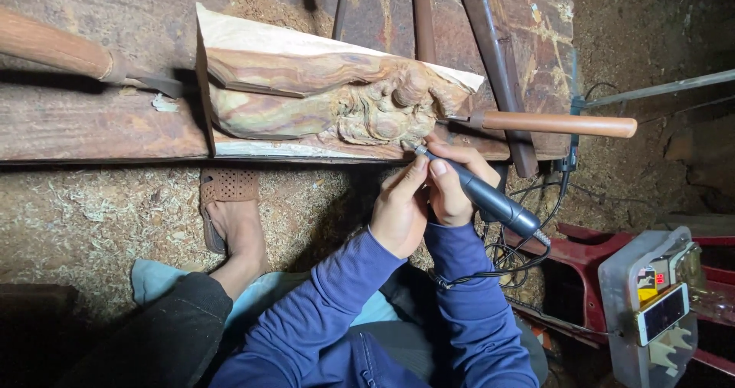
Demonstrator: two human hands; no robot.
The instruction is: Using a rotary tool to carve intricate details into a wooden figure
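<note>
Carving (337,101), a banded wood block, lies on the plank worktop (92,127). Both hands clamp the grey rotary tool (478,193), right hand (453,185) gripping it like a pen, left hand (400,208) bracing; tip touches the relief. Risk: bit skips, gouges detail; cord (505,261) could snag. White box (651,304), lower right, carries small red/yellow labels.

The person wears a dark blue long-sleeved top, its sleeves (329,296) creased at the elbows and ending in plain cuffs at the wrists, with a zip running down the front. The trousers (164,334) are black. One bare foot sits in a brown perforated sandal (226,196). Both hands, left hand (400,208) and right hand (453,185), are ungloved.
</note>
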